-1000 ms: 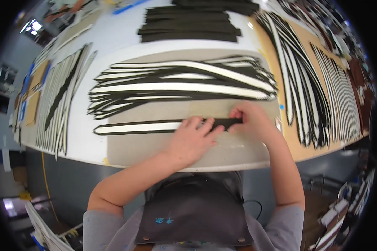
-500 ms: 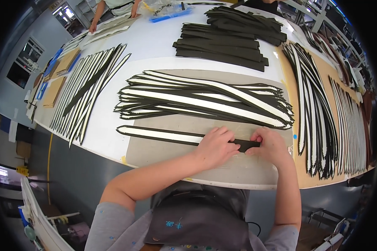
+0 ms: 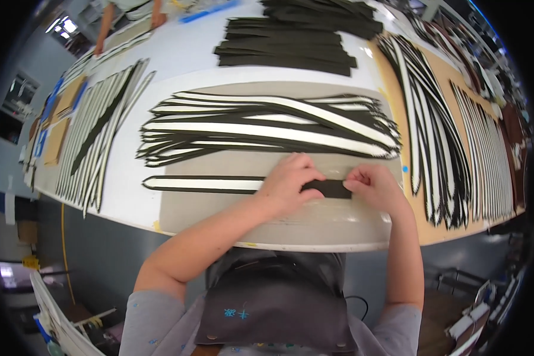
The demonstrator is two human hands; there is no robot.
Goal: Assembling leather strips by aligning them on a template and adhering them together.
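Note:
A long black strip with a white band down its middle (image 3: 207, 184) lies crosswise in front of me, its left end pointed. Across its middle rests my left hand (image 3: 292, 183), with curled fingers and thumb pressing on it. The right stretch of the strip looks plain black (image 3: 333, 189) between my hands. At that end my right hand (image 3: 375, 187) pinches the edge between thumb and fingers. Just beyond lies a loose pile of similar black-and-white strips (image 3: 261, 130), touched by neither hand.
Plain black strips (image 3: 285, 47) are stacked at the back. More black-and-white strips (image 3: 421, 118) lie on brown board to the right, others (image 3: 92, 142) to the left. A grey mat (image 3: 219, 221) is under the work. Another person's arms (image 3: 105, 26) show at the far left.
The black end between my hands was wavy and now lies straighter and flat. The hands stay at the same strip. The whole view has shifted slightly.

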